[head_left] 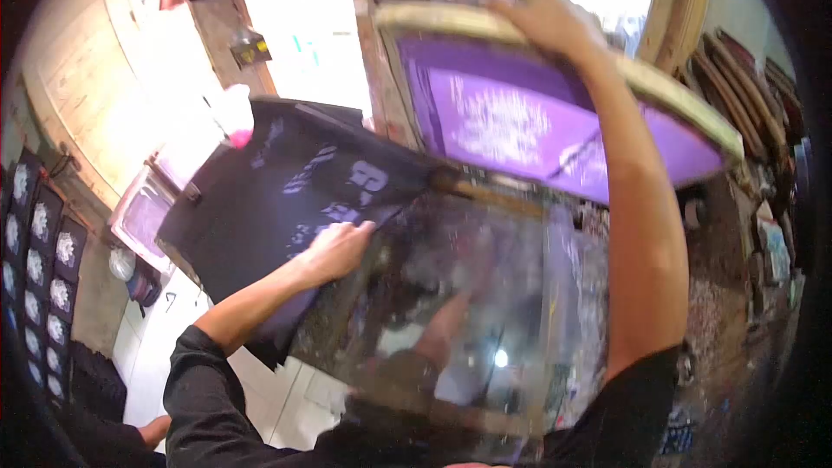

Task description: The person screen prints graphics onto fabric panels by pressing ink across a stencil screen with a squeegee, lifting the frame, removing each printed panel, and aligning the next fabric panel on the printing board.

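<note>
A black cloth [251, 182] with pale printed marks is held up on the left, spread at a slant. My left hand [336, 251] is closed on its right edge. On the right, my right hand [555, 28] grips the top rail of a screen-printing frame [503, 113], which is tilted up. Its purple mesh carries a white patterned area. Below both hands lies a glossy, glass-like tabletop [468, 286] with reflections on it. The fingertips of my right hand are partly hidden behind the rail.
Dark panels with white prints [39, 269] stand in rows at the far left. A smaller frame [143, 212] leans beyond the cloth. Several wooden frames [737, 87] are stacked at the right. Part of another person's arm [154, 432] shows at lower left.
</note>
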A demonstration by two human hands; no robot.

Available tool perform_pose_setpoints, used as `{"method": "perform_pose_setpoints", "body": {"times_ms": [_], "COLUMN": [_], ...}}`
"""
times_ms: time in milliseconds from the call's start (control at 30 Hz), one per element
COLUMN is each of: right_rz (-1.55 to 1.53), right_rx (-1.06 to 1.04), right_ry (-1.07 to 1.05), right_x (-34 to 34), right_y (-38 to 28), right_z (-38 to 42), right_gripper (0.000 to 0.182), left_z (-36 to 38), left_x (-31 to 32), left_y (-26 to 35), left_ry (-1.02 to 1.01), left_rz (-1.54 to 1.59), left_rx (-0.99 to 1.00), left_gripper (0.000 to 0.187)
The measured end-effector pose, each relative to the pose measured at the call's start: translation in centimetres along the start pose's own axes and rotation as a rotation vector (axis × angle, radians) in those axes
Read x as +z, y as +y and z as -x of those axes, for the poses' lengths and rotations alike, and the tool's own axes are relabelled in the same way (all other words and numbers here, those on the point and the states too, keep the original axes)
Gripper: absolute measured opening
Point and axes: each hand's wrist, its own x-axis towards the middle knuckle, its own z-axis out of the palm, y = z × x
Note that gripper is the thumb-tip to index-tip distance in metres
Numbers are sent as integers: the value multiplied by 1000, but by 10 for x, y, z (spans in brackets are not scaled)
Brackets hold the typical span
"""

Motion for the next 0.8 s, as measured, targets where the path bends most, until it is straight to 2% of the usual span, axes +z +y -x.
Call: {"method": "perform_pose_setpoints", "body": {"times_ms": [33,67,100,133,167,233,300,333,367,433,500,533,567,633,667,733,767,800], "right_rz": [9,29,47,62,39,40,36,49,58,55,34,19,15,-54,-14,12,33,31], "right_rx": [22,-18,-64,-57,-62,-54,61,74,82,80,67,60,47,-91,-33,4,38,56], "right_ry": [98,174,246,227,281,327,201,153,142,152,182,219,224,214,207,183,165,188], "right_x": [6,13,24,21,12,2,0,-3,-4,-6,-1,1,-1,-3,-4,-8,-8,-4], "right_y": [-2,7,17,13,2,-10,-13,-16,-16,-19,-17,-16,-15,-14,-15,-17,-16,-12], "right_z": [-2,-17,-17,-10,5,15,19,24,25,24,21,21,22,28,29,31,32,28], "right_gripper": [87,90,93,93,84,74,81,83,83,83,83,84,84,84,84,84,83,83], "left_z": [-6,-7,-19,-32,-48,-69,-79,-85,-96,-99,-68,-50,-42,-27,-18,12,29,49], "left_x": [27,36,70,104,114,148,138,134,127,126,131,127,139,153,149,136,132,114], "left_y": [21,50,77,93,124,190,226,237,246,277,323,335,329,297,276,190,151,136], "left_ry": [-121,-78,-73,52,-114,-63,-36,-51,-115,-81,258,512,522,388,323,295,364,274], "left_rz": [-110,35,80,205,227,275,320,334,358,468,585,600,591,394,282,512,483,188], "left_rx": [-7,78,113,183,146,99,108,122,148,356,732,925,918,756,687,467,321,175], "left_gripper": [39,54,70,76,78,80,67,67,60,47,43,43,43,43,44,46,51,54]}}
